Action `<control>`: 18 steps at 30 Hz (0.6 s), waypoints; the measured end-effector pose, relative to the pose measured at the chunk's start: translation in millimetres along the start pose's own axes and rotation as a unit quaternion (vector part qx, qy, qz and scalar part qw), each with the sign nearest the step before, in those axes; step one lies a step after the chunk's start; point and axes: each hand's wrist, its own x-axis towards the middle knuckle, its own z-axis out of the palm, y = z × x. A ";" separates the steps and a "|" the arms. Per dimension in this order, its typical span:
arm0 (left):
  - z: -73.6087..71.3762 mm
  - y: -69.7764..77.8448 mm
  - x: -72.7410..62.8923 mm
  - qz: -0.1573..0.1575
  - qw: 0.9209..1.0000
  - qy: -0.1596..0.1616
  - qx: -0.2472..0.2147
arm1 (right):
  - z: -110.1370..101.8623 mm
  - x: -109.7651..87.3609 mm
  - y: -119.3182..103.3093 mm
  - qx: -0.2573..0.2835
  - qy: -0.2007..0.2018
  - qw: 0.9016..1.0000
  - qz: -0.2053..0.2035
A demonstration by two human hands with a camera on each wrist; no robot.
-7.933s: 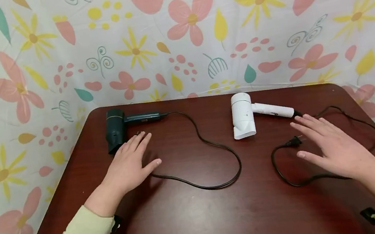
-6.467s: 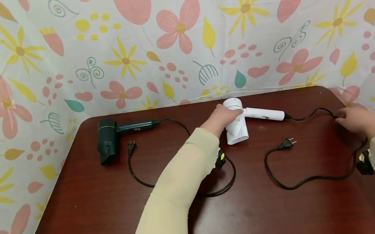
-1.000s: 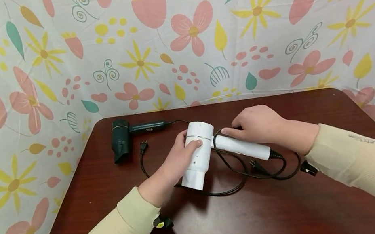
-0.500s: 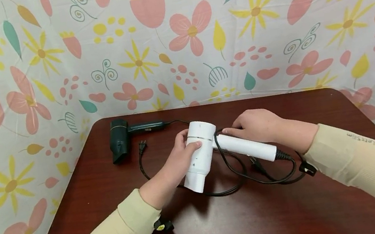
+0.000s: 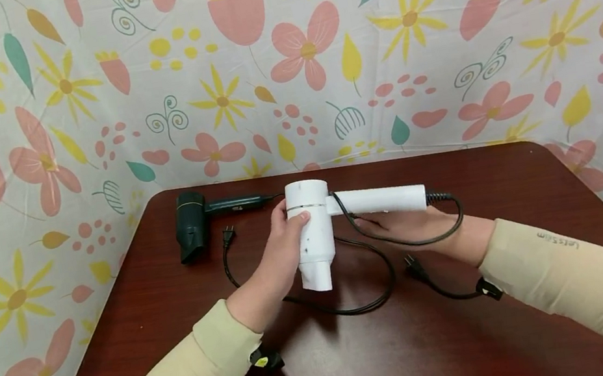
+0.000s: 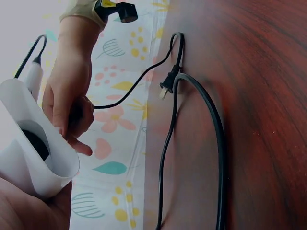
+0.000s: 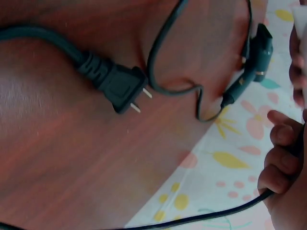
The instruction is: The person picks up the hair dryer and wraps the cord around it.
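My left hand (image 5: 276,251) grips the barrel of a white hair dryer (image 5: 315,238), thumb across its front, nozzle pointing down toward me. The dryer is raised off the table, its handle lying level to the right. Behind and just below that handle is my right hand (image 5: 432,225), partly hidden by it. The right wrist view shows the fingers (image 7: 280,163) curled round the dryer's black cord. One loop of this cord (image 5: 459,212) drops from the handle's end and crosses in front of the right hand. Its two-prong plug (image 7: 120,86) dangles below, near the tabletop.
A dark green hair dryer (image 5: 193,225) lies at the back left of the brown table (image 5: 364,362). Its plug (image 5: 229,235) rests beside it, and its black cord (image 5: 390,272) curves across the middle, under the white dryer. A flowered cloth (image 5: 319,113) hangs behind.
The white dryer has risen and turned, so its handle now lies level instead of sloping down. My right hand has gone from above the handle to beneath it, carrying the cord round.
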 end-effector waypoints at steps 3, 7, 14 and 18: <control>0.8 -1.0 2.4 0.011 1.000 0.021 -0.005 | 4.8 1.1 -6.4 0.132 -0.069 0.986 0.069; 2.6 -1.6 3.9 0.016 0.999 0.044 0.006 | 4.5 3.4 -13.2 0.278 -0.103 0.946 0.128; 4.0 -3.8 8.6 0.022 0.997 0.063 0.030 | 3.8 1.6 -22.6 0.222 -0.014 0.970 0.098; 2.3 -5.2 11.0 0.023 0.996 0.075 0.042 | 4.6 -0.3 -24.6 0.189 0.067 0.977 0.071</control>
